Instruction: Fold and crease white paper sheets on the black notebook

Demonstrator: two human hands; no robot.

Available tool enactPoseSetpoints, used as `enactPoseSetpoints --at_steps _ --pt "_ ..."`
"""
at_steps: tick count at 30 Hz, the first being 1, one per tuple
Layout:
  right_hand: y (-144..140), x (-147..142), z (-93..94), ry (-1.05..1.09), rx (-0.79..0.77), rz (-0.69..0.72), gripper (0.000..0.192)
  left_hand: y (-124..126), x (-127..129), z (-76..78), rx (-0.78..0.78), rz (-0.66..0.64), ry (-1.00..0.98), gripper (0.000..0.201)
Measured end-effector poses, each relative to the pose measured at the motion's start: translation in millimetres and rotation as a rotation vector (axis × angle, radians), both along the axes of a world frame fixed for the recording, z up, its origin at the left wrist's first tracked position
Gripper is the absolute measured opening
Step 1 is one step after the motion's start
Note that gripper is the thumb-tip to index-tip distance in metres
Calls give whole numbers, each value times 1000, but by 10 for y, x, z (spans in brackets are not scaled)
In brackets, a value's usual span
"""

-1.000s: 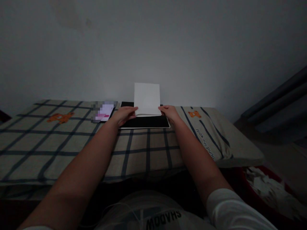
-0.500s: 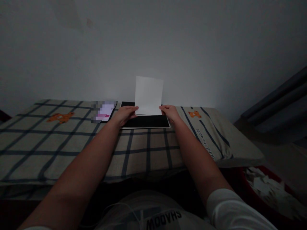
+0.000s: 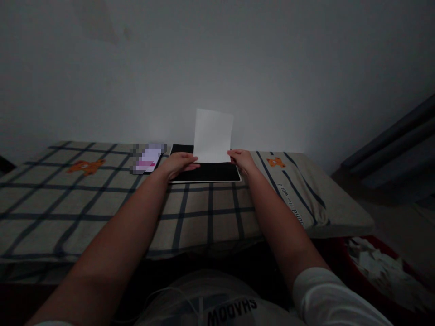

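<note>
- Nearest to me I see my own pale shirt with dark lettering, and both bare forearms reaching away over the checked beige-and-navy bedcover.
- At the bed's near right corner sits a red tub of crumpled white paper scraps, well apart from my hands.
- My left hand pinches the lower left corner of the white rectangular paper sheet; its fingers are closed on the edge, thumb on the near face.
- My right hand is closed the same way on the lower right corner.
- The sheet stands nearly upright between the two hands, long axis vertical, leaning slightly right. It rises straight up from my fingertips, so both hands are equally near and neither leads.
- Under the sheet a flat black rectangular board with a pale rim lies at the bed's far edge, against the wall.
- Just left of the board lies a blurred pink-and-white flat item.
- A striped pillow with an orange bear print covers the far right corner.
</note>
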State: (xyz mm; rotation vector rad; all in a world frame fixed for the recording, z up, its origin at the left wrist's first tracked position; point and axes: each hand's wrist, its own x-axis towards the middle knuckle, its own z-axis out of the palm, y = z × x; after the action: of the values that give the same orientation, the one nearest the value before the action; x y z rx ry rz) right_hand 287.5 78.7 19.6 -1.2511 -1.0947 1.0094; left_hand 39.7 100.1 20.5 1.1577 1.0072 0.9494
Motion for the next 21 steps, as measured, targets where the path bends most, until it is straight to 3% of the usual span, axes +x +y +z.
enactPoseSetpoints --at_steps 7,11,16,21 --pt "21 -12 -14 75 -39 -15 11 -49 33 63 67 135 53 7" --pt "19 -19 -19 113 -47 -38 10 -54 49 57 135 133 91 9" --pt "22 -18 -30 151 -87 15 7 31 24 -21 350 196 249 16" --pt "-45 -51 46 -81 -70 71 15 86 -3 -37 475 280 388 22"
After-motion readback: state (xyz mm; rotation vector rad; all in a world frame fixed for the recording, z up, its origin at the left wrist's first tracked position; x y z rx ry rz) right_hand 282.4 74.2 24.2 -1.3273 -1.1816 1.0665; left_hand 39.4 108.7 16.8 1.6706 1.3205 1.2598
